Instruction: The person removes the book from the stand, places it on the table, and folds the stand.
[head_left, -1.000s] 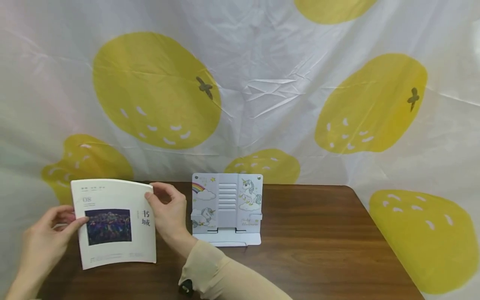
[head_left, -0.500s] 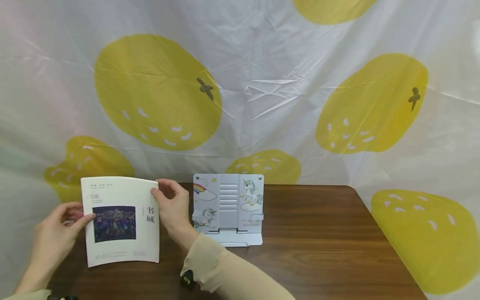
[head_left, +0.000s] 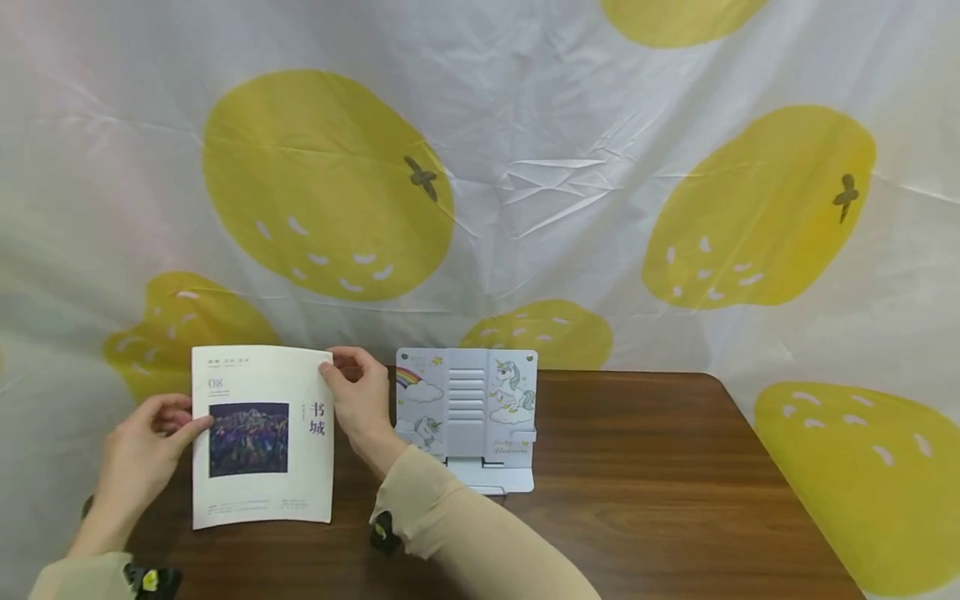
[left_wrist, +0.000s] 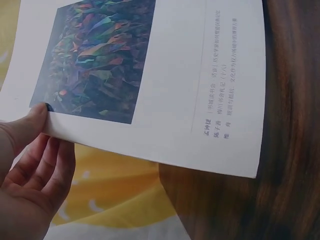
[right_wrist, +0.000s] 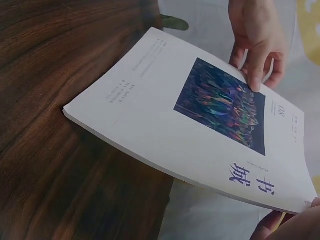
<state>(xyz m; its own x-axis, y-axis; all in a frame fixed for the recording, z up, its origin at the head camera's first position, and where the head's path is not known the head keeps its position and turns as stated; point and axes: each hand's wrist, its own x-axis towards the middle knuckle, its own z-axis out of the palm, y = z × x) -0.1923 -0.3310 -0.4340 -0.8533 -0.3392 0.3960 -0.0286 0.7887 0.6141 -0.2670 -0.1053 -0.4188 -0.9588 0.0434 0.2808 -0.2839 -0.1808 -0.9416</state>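
A thin white magazine (head_left: 255,496) with a dark picture and purple Chinese characters on its cover stands nearly upright at the left of the table, front towards me. My left hand (head_left: 146,450) pinches its left edge, thumb over the cover and fingers behind. At the upper right corner my right hand (head_left: 363,400) pinches it the same way. In the left wrist view the thumb of the left hand (left_wrist: 30,160) lies at the corner of the printed picture. The right wrist view shows the magazine (right_wrist: 145,125) bowed a little, its lower edge close over the wood.
A white book stand (head_left: 467,417) with unicorn and rainbow drawings stands on the brown wooden table (head_left: 637,483), just right of my right hand. Behind the table hangs a white curtain (head_left: 555,242) printed with yellow fruit. My right sleeve crosses the table's front.
Both hands have moved the magazine to the right, nearer the book stand. Its tilt has straightened and its cover faces me more squarely. The head view has shifted slightly.
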